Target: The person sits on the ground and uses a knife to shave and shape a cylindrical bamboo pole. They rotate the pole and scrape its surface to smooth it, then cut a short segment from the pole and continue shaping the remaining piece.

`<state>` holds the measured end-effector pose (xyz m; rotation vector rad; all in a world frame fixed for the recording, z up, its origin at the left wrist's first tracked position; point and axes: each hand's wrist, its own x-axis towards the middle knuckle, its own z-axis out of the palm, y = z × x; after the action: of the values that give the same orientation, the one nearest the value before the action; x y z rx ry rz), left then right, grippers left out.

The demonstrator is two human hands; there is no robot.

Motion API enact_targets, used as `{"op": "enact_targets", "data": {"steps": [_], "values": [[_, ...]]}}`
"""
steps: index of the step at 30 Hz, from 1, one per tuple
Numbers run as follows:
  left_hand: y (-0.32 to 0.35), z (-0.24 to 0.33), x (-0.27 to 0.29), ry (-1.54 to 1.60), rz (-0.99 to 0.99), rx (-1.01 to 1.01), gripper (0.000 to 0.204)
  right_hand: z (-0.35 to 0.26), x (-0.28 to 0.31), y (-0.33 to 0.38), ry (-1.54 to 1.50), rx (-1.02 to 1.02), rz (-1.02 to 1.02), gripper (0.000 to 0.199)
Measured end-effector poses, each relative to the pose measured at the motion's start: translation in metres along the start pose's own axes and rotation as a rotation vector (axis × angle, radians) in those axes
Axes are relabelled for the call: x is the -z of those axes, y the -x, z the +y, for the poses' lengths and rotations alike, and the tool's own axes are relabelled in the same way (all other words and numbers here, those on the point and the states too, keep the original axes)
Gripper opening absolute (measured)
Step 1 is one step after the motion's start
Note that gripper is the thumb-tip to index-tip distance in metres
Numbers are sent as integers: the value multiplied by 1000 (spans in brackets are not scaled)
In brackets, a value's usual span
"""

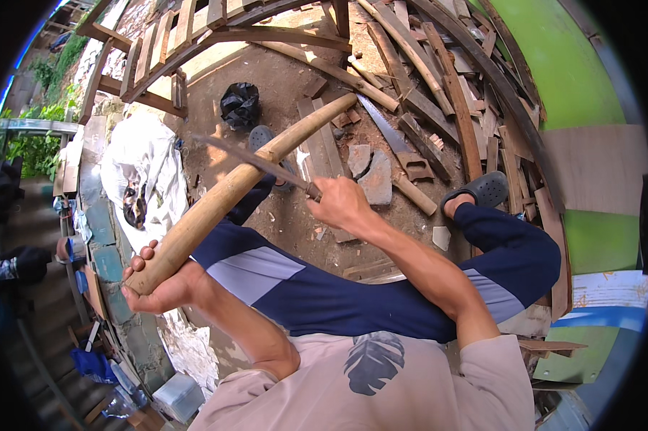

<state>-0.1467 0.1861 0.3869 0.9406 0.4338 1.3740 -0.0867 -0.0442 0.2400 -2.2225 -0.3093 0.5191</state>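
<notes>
A thick, smooth, round wooden pole [216, 208] slants from the lower left up toward the far middle, its lower end in my left hand [167, 286]. The fingers of that hand curl round the pole from below. My right hand [343, 206] is closed on the grip of a long, narrow, dark metal tool [288, 174], which looks like a rasp or a blade; motion blur hides its exact kind. The tool lies across the upper half of the pole, its tip pointing to the far left.
A handsaw [392, 136], a broken grey stone slab [374, 179] and a short wooden round [414, 195] lie on the dirt ground. Scrap timber [475, 100] is heaped at right. A black plastic bag [240, 105] and white cloth sack [141, 161] sit at left.
</notes>
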Motion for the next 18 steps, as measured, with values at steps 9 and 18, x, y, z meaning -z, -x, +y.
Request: {"op": "enact_targets", "data": {"steps": [9,18], "values": [[10,2,4,43,-65,29,33,95,11,-37,-14,-408,42,25],[2,-11,18,214,-536,-162,69,-23,15,20,-1,147,44,22]]}}
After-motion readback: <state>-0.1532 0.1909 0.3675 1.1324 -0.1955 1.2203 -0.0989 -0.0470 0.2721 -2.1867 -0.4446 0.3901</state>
